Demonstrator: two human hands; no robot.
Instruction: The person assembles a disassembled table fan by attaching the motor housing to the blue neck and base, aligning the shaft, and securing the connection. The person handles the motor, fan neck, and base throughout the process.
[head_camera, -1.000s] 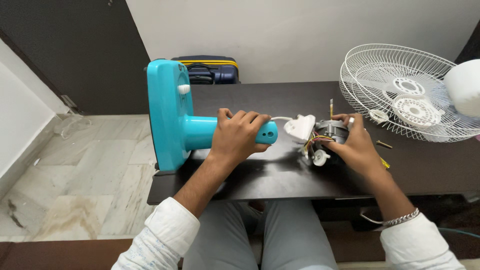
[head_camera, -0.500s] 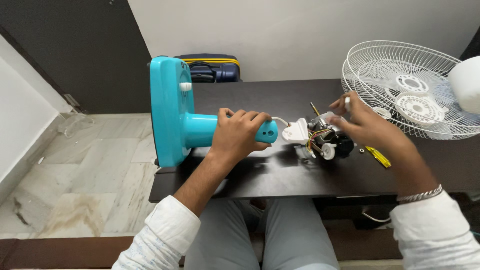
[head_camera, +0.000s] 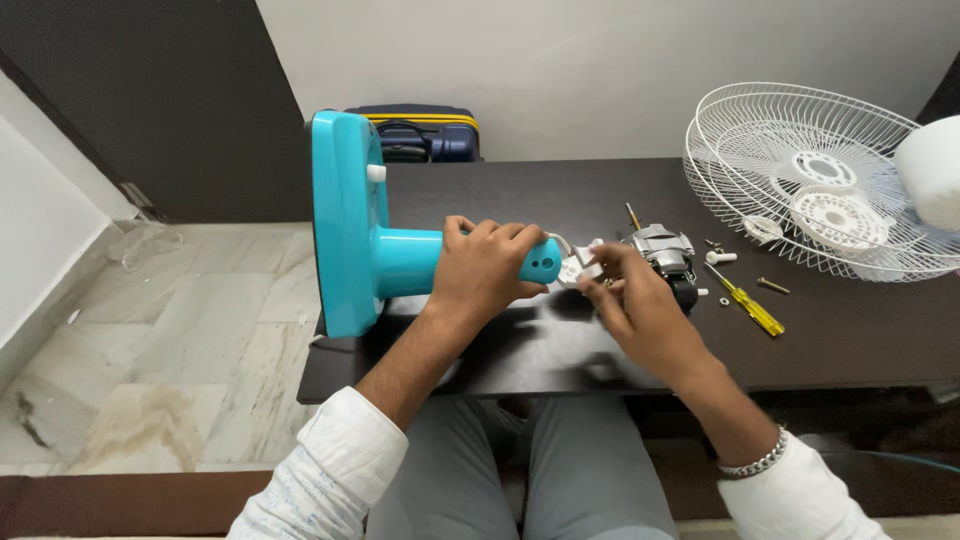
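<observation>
Bringing the white bracket (head_camera: 580, 266) toward the neck of the turquoise fan stand (head_camera: 345, 235).

Lying on its side at the left end of the dark table (head_camera: 520, 365), the stand is being gripped around its neck by the left hand (head_camera: 485, 270), fingers curled tight. The right hand (head_camera: 632, 305), half a second ago raised over the fan motor (head_camera: 665, 258), is now coming inward and pinching the bracket beside the neck's open end, suggesting a refit is beginning. A yellow screwdriver (head_camera: 745, 300) and white fan grille (head_camera: 815, 185) are lying further right.

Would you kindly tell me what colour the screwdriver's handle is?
Yellow: the screwdriver lies on the dark table, seen in the head view.
</observation>
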